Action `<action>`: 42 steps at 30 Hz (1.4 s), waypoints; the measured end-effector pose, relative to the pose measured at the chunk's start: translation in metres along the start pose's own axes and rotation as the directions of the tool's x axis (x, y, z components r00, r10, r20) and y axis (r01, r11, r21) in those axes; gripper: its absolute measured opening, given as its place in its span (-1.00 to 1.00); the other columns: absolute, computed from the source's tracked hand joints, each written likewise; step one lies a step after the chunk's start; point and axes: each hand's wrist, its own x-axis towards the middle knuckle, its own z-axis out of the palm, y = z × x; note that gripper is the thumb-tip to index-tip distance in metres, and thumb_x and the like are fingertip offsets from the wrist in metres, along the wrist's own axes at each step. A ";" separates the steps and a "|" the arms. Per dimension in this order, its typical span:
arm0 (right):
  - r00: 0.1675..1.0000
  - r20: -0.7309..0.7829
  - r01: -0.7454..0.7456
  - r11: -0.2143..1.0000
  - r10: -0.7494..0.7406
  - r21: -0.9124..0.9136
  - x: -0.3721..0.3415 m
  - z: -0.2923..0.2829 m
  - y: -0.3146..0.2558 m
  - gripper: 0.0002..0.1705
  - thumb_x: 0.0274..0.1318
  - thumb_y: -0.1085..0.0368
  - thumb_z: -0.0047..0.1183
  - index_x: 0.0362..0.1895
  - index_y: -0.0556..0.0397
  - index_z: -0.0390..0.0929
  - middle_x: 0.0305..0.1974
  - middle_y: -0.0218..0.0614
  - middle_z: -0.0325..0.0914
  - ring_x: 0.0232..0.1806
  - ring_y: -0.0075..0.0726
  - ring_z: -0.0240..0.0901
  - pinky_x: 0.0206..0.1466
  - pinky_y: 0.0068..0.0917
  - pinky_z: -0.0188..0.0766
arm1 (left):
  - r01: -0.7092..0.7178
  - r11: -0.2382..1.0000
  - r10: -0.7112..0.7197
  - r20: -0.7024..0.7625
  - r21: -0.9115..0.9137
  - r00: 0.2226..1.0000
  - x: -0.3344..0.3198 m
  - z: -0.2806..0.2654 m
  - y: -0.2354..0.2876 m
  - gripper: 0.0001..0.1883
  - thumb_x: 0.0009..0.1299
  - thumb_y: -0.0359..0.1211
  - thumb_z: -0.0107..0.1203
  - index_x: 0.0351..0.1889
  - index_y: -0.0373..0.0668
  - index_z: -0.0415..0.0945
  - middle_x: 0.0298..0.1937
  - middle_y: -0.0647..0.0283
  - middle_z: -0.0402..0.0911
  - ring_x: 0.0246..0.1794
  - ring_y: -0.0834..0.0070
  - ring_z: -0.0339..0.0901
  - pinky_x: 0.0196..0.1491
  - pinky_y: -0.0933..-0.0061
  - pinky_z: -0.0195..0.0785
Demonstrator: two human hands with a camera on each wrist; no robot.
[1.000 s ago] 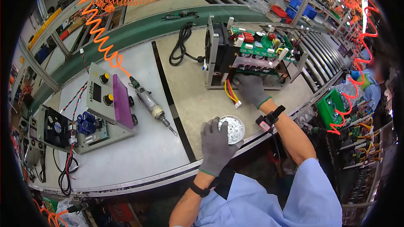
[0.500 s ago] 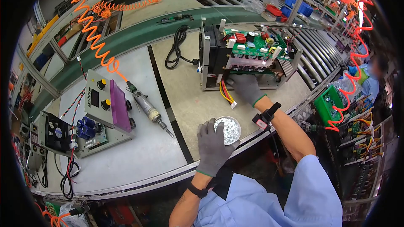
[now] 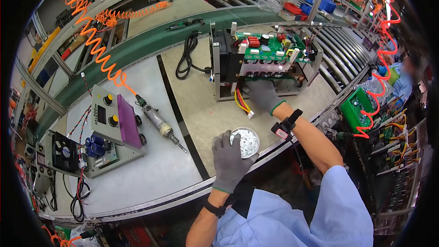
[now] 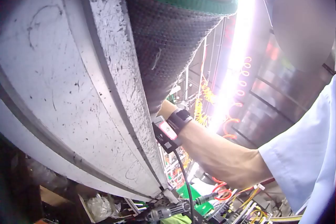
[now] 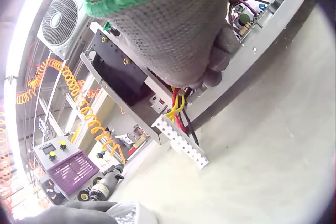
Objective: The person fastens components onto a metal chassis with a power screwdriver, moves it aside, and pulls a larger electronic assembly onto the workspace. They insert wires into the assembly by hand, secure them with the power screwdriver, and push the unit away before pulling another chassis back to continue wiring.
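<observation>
Left hand gripped fastener cup; right hand, grip unclear, reached into welder chassis beyond left. Probably fastener placement; next likely called for careful alignment.

Power tool on table between control unit, left, and chassis, right; dish before chassis.

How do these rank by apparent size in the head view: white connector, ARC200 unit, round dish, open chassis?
1. Open chassis
2. ARC200 unit
3. Round dish, partly covered
4. White connector
</observation>
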 end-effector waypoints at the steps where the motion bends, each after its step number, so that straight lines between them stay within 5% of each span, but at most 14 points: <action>1: 1.000 0.001 0.016 1.000 -0.016 -0.020 0.000 0.000 0.000 -0.78 0.27 0.14 0.13 -0.21 -0.01 0.67 -0.31 -0.05 0.66 -0.23 0.14 0.65 -0.14 0.00 0.56 | 0.001 1.000 -0.001 0.001 0.001 1.000 0.000 0.000 0.000 -0.17 0.03 0.05 0.50 0.17 -0.28 0.54 0.25 -0.18 0.45 0.26 -0.15 0.36 0.41 -0.20 0.15; 10: 0.992 -0.097 0.085 0.990 -0.075 0.112 -0.014 -0.010 0.000 -0.71 0.23 0.22 0.14 0.02 -0.10 0.65 -0.32 -0.11 0.67 -0.27 0.09 0.65 -0.17 -0.01 0.56 | -0.012 1.000 0.012 -0.014 -0.002 1.000 0.000 -0.001 0.000 -0.17 0.03 0.03 0.50 0.18 -0.26 0.50 0.25 -0.18 0.45 0.24 -0.16 0.36 0.36 -0.17 0.20; 16: 0.954 -0.267 0.176 0.977 -0.138 0.123 -0.015 -0.004 0.002 -0.78 0.19 0.24 0.15 -0.09 -0.10 0.70 -0.36 -0.14 0.67 -0.32 0.06 0.66 -0.24 -0.03 0.57 | -0.008 1.000 0.008 0.002 0.006 1.000 0.001 -0.001 0.000 -0.16 0.04 0.03 0.50 0.19 -0.27 0.50 0.25 -0.19 0.45 0.24 -0.15 0.36 0.36 -0.18 0.19; 31: 0.996 0.083 -0.020 0.999 0.016 0.043 0.001 -0.001 -0.002 -0.83 0.18 0.30 0.09 -0.18 0.00 0.66 -0.31 -0.05 0.69 -0.23 0.12 0.67 -0.14 -0.02 0.55 | -0.005 1.000 0.005 -0.001 0.009 1.000 0.001 -0.002 0.001 -0.19 0.02 0.02 0.51 0.14 -0.30 0.55 0.24 -0.15 0.46 0.24 -0.12 0.37 0.38 -0.15 0.19; 42: 0.999 -0.012 -0.034 0.999 0.034 0.004 0.000 0.003 -0.005 -0.80 0.26 0.20 0.11 -0.15 -0.03 0.69 -0.30 -0.07 0.68 -0.23 0.11 0.65 -0.14 -0.01 0.56 | -0.013 1.000 0.013 -0.026 -0.003 1.000 0.002 -0.002 0.001 -0.20 0.00 0.01 0.52 0.13 -0.29 0.57 0.23 -0.13 0.47 0.23 -0.10 0.37 0.37 -0.11 0.21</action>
